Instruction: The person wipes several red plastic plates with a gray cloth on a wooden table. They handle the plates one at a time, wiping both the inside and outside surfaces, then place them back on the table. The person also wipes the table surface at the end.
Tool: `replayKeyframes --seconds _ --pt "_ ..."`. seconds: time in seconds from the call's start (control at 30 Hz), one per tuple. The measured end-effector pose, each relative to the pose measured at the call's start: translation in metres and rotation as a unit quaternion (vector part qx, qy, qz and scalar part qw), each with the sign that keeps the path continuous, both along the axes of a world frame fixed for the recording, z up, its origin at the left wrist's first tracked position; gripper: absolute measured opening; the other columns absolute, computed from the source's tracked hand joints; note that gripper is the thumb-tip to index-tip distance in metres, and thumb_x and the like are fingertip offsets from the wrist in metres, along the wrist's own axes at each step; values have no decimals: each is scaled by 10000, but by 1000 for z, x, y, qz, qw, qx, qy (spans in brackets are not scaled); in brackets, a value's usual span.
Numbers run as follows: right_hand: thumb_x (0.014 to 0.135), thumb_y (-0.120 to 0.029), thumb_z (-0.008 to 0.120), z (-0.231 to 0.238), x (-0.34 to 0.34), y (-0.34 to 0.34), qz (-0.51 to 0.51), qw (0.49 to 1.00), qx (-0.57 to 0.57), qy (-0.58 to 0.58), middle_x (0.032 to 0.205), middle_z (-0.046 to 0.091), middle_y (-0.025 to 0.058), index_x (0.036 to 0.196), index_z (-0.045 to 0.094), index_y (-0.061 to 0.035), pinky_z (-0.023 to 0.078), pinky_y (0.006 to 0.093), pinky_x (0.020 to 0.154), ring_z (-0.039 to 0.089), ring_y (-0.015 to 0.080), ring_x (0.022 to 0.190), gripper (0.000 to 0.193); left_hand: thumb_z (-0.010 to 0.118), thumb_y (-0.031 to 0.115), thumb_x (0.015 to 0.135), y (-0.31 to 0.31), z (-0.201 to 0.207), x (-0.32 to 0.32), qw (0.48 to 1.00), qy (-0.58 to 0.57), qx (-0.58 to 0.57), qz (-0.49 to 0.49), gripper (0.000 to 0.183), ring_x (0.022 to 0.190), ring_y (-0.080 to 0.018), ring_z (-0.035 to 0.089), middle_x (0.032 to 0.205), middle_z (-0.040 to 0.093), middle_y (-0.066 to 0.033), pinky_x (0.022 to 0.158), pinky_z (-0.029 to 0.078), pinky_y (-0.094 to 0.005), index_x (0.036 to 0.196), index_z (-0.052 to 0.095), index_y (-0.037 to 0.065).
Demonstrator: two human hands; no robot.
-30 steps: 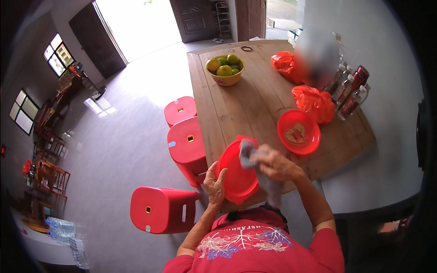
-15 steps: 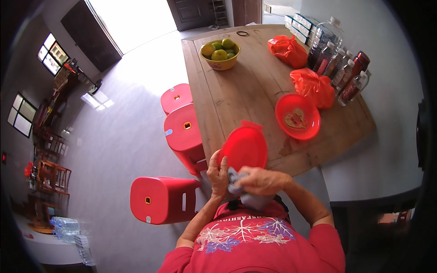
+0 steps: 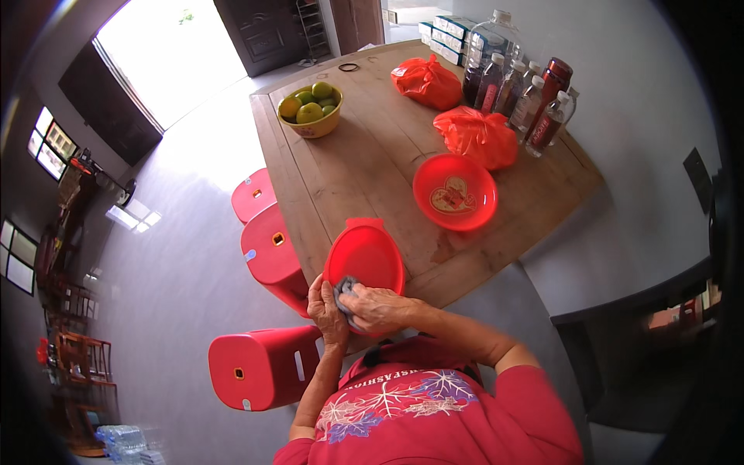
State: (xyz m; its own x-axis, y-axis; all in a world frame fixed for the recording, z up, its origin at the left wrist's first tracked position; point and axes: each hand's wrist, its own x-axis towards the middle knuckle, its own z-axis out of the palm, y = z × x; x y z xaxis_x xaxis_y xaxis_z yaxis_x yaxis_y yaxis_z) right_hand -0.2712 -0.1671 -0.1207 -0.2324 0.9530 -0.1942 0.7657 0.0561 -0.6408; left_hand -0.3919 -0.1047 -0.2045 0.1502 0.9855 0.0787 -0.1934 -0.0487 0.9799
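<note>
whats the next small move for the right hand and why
Probably slide the grey cloth toward the far rim of the red tray: the right hand has it at the near left part, the left hand holds that side, and the far part lies uncovered.

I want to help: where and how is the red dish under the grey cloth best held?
Probably pinch the far tab, from across the table: it juts out from the red dish, while left hand, right hand and cloth crowd the near half.
</note>
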Motion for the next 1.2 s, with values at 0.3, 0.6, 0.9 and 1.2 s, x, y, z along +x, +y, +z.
replayKeyframes --seconds 0.3,0.6,0.9,1.2 --pt "780 -137 600 21 79 -56 -138 950 112 -257 999 533 168 1029 636 -91 557 405 644 623 312 847 255 547 110 945 -7 23 8 998 -3 40 -43 274 889 -110 585 997 633 -70 797 477 -235 1177 538 -35" --pt "783 -142 593 -22 29 -48 -126 940 239 -211 1113 515 182 1106 644 -107 538 411 777 524 371 1063 329 537 153 954 -8 6 23 998 65 19 6 278 952 -155 554 1056 588 -103 845 457 -283 1156 503 -34" --pt "763 -88 604 1 122 -107 -170 951 169 196 1022 588 164 1018 660 -54 477 380 860 577 299 965 264 507 189 977 7 8 39 998 60 12 28 287 925 -137 567 1058 585 -99 812 474 -259 1160 478 -30" --pt "762 -431 705 -38 293 -107 -600 761 247 -14 984 587 236 1004 602 -16 467 441 794 566 383 910 491 531 187 967 46 3 91 994 -21 -32 100 320 866 -114 570 1013 576 -87 754 490 -246 1197 400 7"
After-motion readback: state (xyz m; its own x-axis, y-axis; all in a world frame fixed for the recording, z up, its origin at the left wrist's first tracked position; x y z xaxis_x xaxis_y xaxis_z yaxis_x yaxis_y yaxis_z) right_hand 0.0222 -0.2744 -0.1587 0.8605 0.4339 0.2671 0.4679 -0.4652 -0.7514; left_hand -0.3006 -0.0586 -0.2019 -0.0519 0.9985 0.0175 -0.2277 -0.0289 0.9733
